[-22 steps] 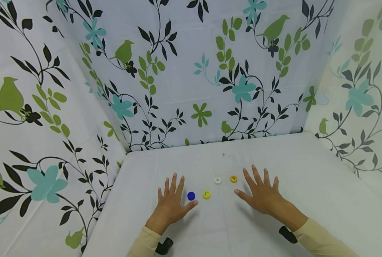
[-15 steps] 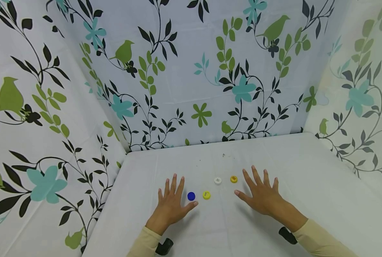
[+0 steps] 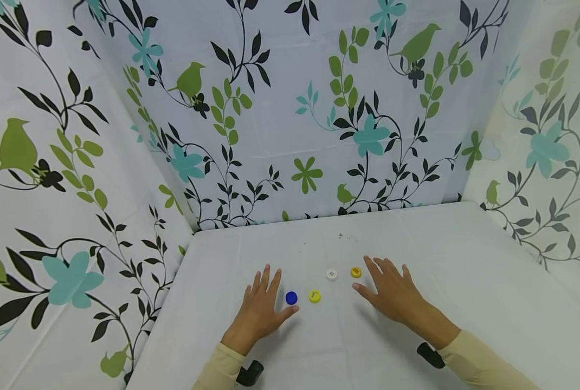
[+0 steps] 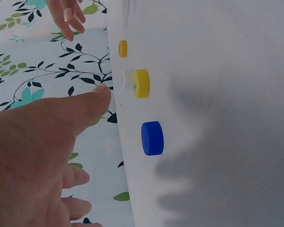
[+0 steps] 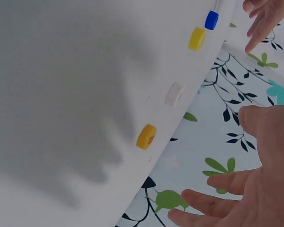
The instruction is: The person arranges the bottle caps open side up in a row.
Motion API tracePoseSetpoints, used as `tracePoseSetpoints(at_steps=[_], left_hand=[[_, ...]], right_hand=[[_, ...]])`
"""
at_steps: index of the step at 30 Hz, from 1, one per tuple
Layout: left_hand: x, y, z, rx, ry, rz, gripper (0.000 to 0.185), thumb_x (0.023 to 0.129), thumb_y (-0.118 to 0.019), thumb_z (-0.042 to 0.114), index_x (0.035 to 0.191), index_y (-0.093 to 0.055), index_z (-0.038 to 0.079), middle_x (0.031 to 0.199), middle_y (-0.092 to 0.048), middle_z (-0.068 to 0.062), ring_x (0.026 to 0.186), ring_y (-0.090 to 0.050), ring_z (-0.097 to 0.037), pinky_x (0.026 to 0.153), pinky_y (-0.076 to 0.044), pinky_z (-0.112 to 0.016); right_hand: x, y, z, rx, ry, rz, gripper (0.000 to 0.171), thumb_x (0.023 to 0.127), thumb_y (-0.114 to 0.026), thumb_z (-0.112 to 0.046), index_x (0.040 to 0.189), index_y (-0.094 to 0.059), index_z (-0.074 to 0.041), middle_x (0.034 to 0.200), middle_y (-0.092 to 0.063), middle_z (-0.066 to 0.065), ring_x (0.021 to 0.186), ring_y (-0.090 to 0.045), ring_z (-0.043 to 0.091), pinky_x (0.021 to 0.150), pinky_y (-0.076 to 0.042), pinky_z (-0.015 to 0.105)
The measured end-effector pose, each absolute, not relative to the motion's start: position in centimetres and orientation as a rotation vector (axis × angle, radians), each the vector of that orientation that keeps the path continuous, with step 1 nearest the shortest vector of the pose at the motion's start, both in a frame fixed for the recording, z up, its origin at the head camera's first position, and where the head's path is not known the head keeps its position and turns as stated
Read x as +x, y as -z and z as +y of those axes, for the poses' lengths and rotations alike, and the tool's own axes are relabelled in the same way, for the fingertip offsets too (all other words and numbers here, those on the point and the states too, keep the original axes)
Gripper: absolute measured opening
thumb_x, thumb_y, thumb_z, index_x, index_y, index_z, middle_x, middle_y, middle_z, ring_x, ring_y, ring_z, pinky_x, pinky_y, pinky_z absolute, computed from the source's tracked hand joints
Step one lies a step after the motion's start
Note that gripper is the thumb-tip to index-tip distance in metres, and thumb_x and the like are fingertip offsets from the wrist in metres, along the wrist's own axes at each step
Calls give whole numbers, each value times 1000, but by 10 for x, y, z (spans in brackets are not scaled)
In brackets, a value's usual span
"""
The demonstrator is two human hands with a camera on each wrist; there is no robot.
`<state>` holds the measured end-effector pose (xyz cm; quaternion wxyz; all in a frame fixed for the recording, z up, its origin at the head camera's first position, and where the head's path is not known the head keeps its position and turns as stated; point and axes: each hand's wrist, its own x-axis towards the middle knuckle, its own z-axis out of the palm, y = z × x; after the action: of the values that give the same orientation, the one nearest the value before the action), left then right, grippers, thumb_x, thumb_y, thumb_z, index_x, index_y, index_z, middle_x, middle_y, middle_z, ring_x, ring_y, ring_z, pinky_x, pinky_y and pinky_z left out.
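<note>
Several round bottle caps lie on the white table in the head view. The blue cap (image 3: 291,298) is nearest my left hand (image 3: 259,315), just right of its thumb and forefinger. Beside it sits a yellow cap (image 3: 314,296). Farther back are a white cap (image 3: 331,275) and a darker yellow cap (image 3: 355,272), the latter close to the fingertips of my right hand (image 3: 392,290). Both hands hover above the table with fingers spread or relaxed, holding nothing; their shadows fall on the cloth in the wrist views.
A white cloth covers the table (image 3: 465,260). Patterned curtains (image 3: 280,124) with leaves, birds and flowers hang behind it and along both sides. Small dark specks (image 3: 341,236) mark the table behind the caps. A black strap-on device (image 3: 250,374) is on each wrist.
My right hand has shifted slightly left, its fingers bending a little and drawing nearer the darker yellow cap. My left hand has barely moved, and the caps lie as before.
</note>
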<state>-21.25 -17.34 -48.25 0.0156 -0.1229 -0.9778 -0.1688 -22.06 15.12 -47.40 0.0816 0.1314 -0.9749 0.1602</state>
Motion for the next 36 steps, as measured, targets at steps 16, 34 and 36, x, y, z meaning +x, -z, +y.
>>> tracePoseSetpoints(at_steps=[16, 34, 36], left_hand=[[-222, 490, -171, -475, 517, -2958, 50, 91, -85, 26, 133, -66, 4, 133, -62, -18, 120, -63, -35, 100, -53, -54], [-234, 503, -169, -550, 440, -2884, 35, 87, -88, 20, 114, -71, 4, 118, -66, -15, 105, -66, -33, 87, -57, -51], [-234, 504, -169, -556, 431, -2879, 34, 87, -88, 20, 113, -72, 5, 118, -66, -15, 105, -66, -33, 87, -56, -51]], right_hand=[[-241, 478, 80, 686, -511, -2852, 52, 95, -80, -38, 135, -68, -8, 127, -70, 12, 117, -67, 31, 99, -55, 53], [-257, 492, 11, 843, -376, -2885, 29, 94, -82, -33, 117, -78, -15, 115, -70, 4, 108, -66, 23, 95, -54, 53], [-257, 494, 7, 839, -366, -2891, 28, 93, -83, -31, 116, -79, -15, 113, -70, 4, 107, -66, 23, 94, -53, 52]])
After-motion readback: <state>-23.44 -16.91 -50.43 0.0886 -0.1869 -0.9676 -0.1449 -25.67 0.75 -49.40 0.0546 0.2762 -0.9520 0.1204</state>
